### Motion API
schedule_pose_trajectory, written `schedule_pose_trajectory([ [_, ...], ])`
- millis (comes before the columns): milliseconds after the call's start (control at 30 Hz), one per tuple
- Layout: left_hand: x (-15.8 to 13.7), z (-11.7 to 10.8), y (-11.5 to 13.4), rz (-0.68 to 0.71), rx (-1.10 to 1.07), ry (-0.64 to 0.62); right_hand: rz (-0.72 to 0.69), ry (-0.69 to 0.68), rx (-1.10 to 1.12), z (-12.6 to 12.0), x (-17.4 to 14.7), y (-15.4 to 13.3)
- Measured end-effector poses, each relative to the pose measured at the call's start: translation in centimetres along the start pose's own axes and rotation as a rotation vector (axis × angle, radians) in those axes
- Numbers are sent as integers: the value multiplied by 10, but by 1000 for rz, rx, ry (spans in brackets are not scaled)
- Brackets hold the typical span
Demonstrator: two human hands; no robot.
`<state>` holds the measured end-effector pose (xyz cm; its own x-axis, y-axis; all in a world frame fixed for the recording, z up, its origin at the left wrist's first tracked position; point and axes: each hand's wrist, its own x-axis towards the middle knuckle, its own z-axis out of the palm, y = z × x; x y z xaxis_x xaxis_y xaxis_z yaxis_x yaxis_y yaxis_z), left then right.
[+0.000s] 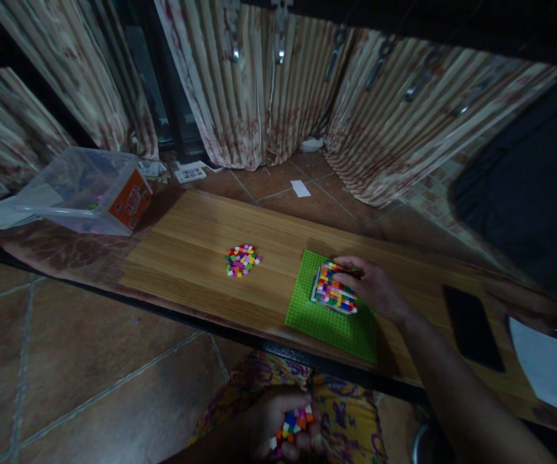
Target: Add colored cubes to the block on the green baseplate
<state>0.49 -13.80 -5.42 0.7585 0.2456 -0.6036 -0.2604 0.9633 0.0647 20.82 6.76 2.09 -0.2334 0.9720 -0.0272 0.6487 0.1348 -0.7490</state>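
Observation:
My left hand (283, 422) is cupped low over my lap, its fingers curled around a handful of small toy bricks (294, 422) in many colours. On the green baseplate (302, 309) stands a block-like structure (329, 293) built of multicoloured toy bricks, with some white along its left side. My right hand (368, 283) reaches in from the right, with its fingers bent over the top and far side of this structure. Whatever may be between those fingertips is too small or hidden to make out. A pile of loose toy bricks (242, 260) lies left of the baseplate.
The wooden board (201, 225) lies along a narrow table. A clear plastic bin (80, 193) with an orange label stands at the left end. To the right are a dark phone-like slab (472, 327) and white paper (549, 364). Curtains (259, 96) hang beyond the table.

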Motion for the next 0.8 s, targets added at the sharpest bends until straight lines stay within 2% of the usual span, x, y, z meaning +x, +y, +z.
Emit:
schedule_pose_trajectory([
  [167,0,0,2,-23,3,-7,205,-59,306,6,0,1],
  [333,1,3,0,34,23,36,179,-6,293,8,-1,-1],
  [567,-4,5,3,21,36,63,194,50,326,16,-4,6],
  [633,-5,2,1,52,23,32,139,155,371,17,-8,6],
  [700,-6,-4,-1,84,-13,-10,72,335,431,15,-17,2],
  [800,-5,-10,-2,85,-125,-84,41,540,478,10,-43,-7],
])
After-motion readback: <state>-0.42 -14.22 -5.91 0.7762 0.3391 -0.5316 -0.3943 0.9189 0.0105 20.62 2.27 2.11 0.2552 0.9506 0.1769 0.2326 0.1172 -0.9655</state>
